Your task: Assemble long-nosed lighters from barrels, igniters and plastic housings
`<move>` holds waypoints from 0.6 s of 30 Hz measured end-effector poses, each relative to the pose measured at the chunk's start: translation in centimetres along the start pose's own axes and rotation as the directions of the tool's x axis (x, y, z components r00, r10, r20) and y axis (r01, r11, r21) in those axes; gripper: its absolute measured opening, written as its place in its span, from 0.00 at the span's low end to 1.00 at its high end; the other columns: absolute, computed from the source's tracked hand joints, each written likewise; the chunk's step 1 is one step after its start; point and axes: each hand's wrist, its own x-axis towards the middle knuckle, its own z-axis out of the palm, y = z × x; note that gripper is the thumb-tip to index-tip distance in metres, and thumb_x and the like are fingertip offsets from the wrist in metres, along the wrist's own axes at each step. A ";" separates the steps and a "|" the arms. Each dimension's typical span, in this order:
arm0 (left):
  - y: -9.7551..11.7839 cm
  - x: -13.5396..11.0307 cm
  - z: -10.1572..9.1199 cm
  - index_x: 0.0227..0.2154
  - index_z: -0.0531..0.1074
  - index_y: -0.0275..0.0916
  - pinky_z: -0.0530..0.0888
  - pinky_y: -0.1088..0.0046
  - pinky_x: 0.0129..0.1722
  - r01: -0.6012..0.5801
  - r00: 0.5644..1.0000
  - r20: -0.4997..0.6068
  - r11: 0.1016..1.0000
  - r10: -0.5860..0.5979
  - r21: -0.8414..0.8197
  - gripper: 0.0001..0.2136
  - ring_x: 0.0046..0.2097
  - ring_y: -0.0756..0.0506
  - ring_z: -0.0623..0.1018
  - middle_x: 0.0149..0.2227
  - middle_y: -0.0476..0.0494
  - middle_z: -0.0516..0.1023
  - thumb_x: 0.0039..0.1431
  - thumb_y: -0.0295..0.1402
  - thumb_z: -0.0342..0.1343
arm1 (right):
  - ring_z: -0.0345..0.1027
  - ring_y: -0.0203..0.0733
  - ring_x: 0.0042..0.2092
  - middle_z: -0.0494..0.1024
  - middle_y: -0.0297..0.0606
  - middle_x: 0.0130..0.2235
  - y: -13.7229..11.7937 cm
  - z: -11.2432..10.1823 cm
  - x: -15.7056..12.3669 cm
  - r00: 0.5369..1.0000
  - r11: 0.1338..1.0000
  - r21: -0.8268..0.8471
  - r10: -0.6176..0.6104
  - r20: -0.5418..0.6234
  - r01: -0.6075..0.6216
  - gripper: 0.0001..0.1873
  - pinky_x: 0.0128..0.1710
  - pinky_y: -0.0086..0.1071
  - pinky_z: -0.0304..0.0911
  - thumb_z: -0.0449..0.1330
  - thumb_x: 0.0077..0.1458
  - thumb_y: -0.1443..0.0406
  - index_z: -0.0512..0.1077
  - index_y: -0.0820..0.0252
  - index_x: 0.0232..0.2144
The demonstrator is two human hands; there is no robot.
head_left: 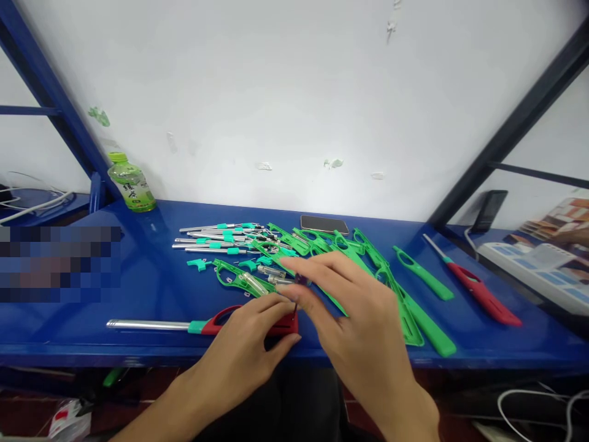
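A red gas lighter (pixel 214 324) with a long silver tube lies along the table's front edge. My left hand (pixel 251 344) is closed around its handle and covers much of it. Above the handle's right end, my right hand (pixel 354 313) pinches a small screwdriver (pixel 300 280). Its thin shaft points down to the red handle; the exact contact spot is too small to make out. Just behind my hands lie green half shells (pixel 239 279), silver tubes with teal collars (pixel 216 244) and small clear-and-metal pieces (pixel 271 271).
Another red lighter (pixel 483 294) and a green shell (pixel 423 273) lie to the right on the blue table (pixel 151 276). A phone (pixel 324 224) is at the back by the wall. A green-capped bottle (pixel 132 184) stands at the back left. Blue posts frame both sides.
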 end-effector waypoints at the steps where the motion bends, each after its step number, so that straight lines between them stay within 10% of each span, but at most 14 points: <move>1: 0.0 0.0 0.0 0.48 0.79 0.42 0.79 0.63 0.52 -0.001 1.000 -0.001 1.000 0.001 0.000 0.08 0.50 0.40 0.83 0.50 0.44 0.83 0.67 0.28 0.61 | 0.81 0.37 0.46 0.85 0.35 0.47 0.0 0.0 0.0 1.000 1.000 0.013 -0.002 0.021 0.002 0.12 0.45 0.26 0.76 0.62 0.70 0.69 0.82 0.55 0.51; 5: 0.0 0.0 0.0 0.52 0.78 0.42 0.78 0.62 0.57 -0.022 1.000 -0.014 1.000 0.023 0.012 0.13 0.55 0.40 0.81 0.52 0.44 0.82 0.66 0.27 0.62 | 0.81 0.34 0.47 0.86 0.30 0.47 0.2 -0.5 -0.2 0.999 0.999 0.045 -0.020 0.049 0.017 0.20 0.47 0.24 0.75 0.58 0.69 0.75 0.79 0.51 0.55; 9: 0.0 0.0 0.0 0.52 0.78 0.41 0.78 0.61 0.57 -0.005 1.000 -0.003 1.000 0.005 0.028 0.13 0.55 0.40 0.81 0.52 0.43 0.82 0.66 0.26 0.61 | 0.80 0.38 0.40 0.84 0.34 0.41 0.6 -1.1 -0.2 1.000 0.994 -0.109 0.004 -0.019 -0.006 0.06 0.39 0.27 0.75 0.67 0.66 0.68 0.83 0.54 0.44; 13: -0.2 -0.1 0.2 0.51 0.78 0.41 0.79 0.61 0.55 -0.013 1.000 -0.013 1.000 0.013 0.026 0.12 0.52 0.40 0.82 0.51 0.44 0.82 0.66 0.28 0.62 | 0.80 0.36 0.49 0.84 0.34 0.51 0.6 -1.6 -0.3 0.990 0.999 -0.022 -0.042 0.137 0.045 0.20 0.48 0.26 0.74 0.56 0.72 0.73 0.78 0.52 0.59; 18: -0.2 -0.1 0.3 0.50 0.78 0.42 0.78 0.62 0.56 -0.031 0.999 -0.023 0.999 0.031 0.023 0.11 0.53 0.40 0.81 0.51 0.44 0.82 0.67 0.28 0.61 | 0.79 0.37 0.38 0.82 0.34 0.42 0.4 -1.5 -0.5 0.998 0.992 -0.129 -0.007 0.056 0.014 0.13 0.34 0.27 0.74 0.63 0.69 0.68 0.82 0.49 0.51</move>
